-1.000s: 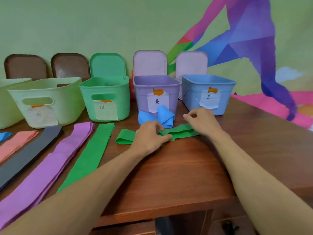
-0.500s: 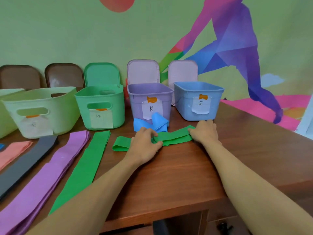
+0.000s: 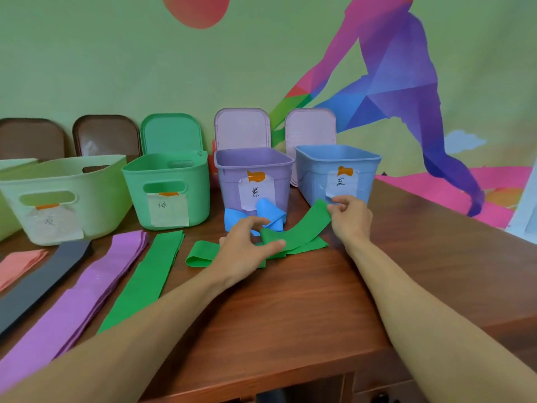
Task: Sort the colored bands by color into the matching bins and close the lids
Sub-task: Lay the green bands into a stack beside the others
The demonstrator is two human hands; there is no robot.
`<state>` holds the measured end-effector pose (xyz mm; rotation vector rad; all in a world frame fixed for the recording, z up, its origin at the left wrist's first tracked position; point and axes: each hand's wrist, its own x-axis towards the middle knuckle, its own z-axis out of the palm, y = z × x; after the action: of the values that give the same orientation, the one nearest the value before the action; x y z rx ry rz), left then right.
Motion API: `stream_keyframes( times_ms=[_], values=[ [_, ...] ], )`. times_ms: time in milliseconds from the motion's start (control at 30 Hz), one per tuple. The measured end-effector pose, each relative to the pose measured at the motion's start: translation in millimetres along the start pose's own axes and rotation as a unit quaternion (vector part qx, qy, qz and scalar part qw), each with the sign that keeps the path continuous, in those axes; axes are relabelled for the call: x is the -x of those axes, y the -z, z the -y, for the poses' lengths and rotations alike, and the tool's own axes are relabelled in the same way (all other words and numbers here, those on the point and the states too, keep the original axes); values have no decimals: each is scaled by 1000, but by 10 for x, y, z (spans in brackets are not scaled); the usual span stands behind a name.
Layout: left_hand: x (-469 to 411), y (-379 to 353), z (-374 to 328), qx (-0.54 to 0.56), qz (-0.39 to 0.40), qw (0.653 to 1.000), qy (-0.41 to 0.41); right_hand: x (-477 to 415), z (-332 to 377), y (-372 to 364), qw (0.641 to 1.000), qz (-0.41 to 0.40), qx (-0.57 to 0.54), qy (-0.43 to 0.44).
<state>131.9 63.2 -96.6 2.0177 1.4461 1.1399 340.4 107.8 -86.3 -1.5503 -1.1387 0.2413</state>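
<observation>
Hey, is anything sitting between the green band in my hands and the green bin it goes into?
Nothing visible blocks it. The green band is held by the left hand and right hand; the green bin stands to the left with bare table between, its lid up. The blue band lies behind, off that path.

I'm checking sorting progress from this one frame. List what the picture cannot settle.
Head view only:
- Insides of the purple bin and blue bin: near walls hide any bands inside.
- Blue band: partly covered by the left hand and the green band held by the right hand.
- Leftmost bin: cut by the frame edge.
- Pale green bin's label: too faint to read.
</observation>
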Motion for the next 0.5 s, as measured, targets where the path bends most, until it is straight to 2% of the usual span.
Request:
stream_keyframes(
  times_ms=[67, 233, 300, 400, 500],
  values=[
    [-86, 27, 4, 24, -1, 1000, 9, 4, 30, 23, 1000, -17, -17, 8],
    [-303, 152, -57, -127, 91, 987, 39, -38, -13, 21, 992, -64, -71, -77],
    [-343, 173, -73, -152, 112, 981, 43, -50, -22, 17, 989, -75, -83, -100],
    [-363, 182, -120, -127, 107, 986, 32, -47, 35, -4, 990, -76, -80, -93],
    [-322, 207, -297, -52, 94, 994, 11, -56, 75, -46, 969, -76, -191, -137]
  ],
)
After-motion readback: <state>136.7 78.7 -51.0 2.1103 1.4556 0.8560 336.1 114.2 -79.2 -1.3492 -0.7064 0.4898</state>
